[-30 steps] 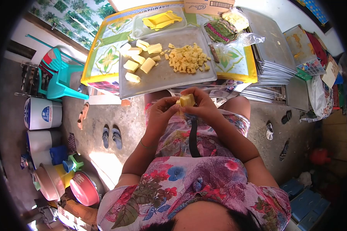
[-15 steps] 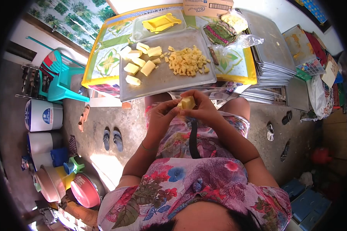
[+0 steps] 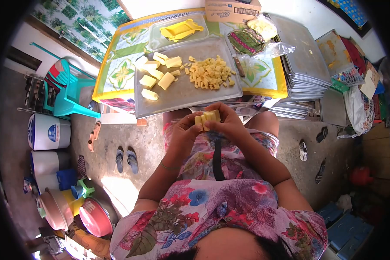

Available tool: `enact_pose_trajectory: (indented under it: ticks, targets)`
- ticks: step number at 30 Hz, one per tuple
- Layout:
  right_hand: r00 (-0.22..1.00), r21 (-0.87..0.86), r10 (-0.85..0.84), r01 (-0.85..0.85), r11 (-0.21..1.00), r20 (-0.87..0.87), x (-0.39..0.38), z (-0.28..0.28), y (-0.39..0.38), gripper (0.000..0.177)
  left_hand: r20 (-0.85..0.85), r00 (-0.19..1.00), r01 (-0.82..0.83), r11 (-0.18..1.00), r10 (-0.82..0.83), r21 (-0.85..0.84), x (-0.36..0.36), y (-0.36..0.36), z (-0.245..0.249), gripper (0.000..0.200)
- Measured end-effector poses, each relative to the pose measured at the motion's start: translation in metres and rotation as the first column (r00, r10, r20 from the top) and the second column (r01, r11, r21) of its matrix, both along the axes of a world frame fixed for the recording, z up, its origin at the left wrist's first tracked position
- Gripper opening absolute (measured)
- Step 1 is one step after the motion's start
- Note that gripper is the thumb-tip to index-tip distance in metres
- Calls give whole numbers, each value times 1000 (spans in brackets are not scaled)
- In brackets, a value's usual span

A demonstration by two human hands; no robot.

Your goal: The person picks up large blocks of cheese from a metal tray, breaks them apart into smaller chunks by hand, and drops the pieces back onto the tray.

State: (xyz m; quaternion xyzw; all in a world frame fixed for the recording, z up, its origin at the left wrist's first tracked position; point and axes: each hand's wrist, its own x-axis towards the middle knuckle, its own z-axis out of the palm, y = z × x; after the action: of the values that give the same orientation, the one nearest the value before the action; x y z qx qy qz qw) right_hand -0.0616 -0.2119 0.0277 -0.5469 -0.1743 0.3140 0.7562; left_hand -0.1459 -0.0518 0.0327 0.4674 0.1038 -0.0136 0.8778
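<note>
Over my lap, my left hand [image 3: 186, 128] and my right hand [image 3: 227, 125] are closed on a pale yellow block [image 3: 208, 117] that looks like cheese. Cut lines divide it into upright slices. Just beyond them lies a grey metal tray [image 3: 169, 102] on the table. Several larger cheese blocks [image 3: 166, 81] rest on its left half. A heap of small cheese cubes [image 3: 210, 71] is spread over its right half. A knife [image 3: 239, 67] with a brown handle lies by the tray's right edge. No blade shows in either hand.
Behind the tray, a clear plastic container [image 3: 156, 39] holds a yellow sheet or wrapper [image 3: 182, 29]. A cardboard box [image 3: 232, 11], a plastic bag [image 3: 277, 50] and stacked metal trays [image 3: 296, 52] are at the back and right. A teal chair [image 3: 76, 95] stands left.
The block has turned and tipped slightly between my fingers, showing more of its cut slices. Both hands still hold it over my lap; the tray's contents look the same.
</note>
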Motion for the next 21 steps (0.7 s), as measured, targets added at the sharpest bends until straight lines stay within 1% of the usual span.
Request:
enact_pose_trajectory:
  ticks: [1,3,4,6,9,10,12,15,18,19,21]
  targets:
    - [1000,-13,-4,4,1000,8,-1,0,0,42,4,1000,4,996,-5,91,0,-2,0,37]
    - [1000,-41,-12,13,999,23,-2,1,-1,40,-3,1000,-31,990,31,139,1,-7,3,36]
    - [1000,-47,-13,13,999,-1,-2,2,-1,39,-7,999,-48,985,50,163,1,-8,4,36]
    - [999,-61,-18,15,998,-51,-2,4,-1,37,-4,998,-60,991,61,123,2,-7,-2,35]
    - [1000,-41,-4,5,999,12,-1,-1,-2,34,-8,998,-55,996,56,69,3,-7,-3,34]
    - [1000,-46,-15,15,999,0,-2,0,-3,33,-11,999,-51,997,52,53,3,-7,-1,34]
    - [999,-58,-36,34,998,-24,-2,6,-5,33,-6,998,-66,995,67,77,2,-7,-2,34]
    - [997,20,-65,65,998,-30,1,-7,-1,37,21,991,-133,981,131,144,2,-9,-2,34]
    - [998,-10,-53,53,999,-45,0,-5,-2,33,39,985,-171,969,167,180,3,-6,-4,36]
    - [999,-38,-48,48,998,-15,-1,-5,-1,34,42,985,-175,967,170,184,4,-5,-4,36]
    - [998,-95,-38,42,995,44,-2,-6,0,36,41,986,-168,953,163,251,3,-8,0,38]
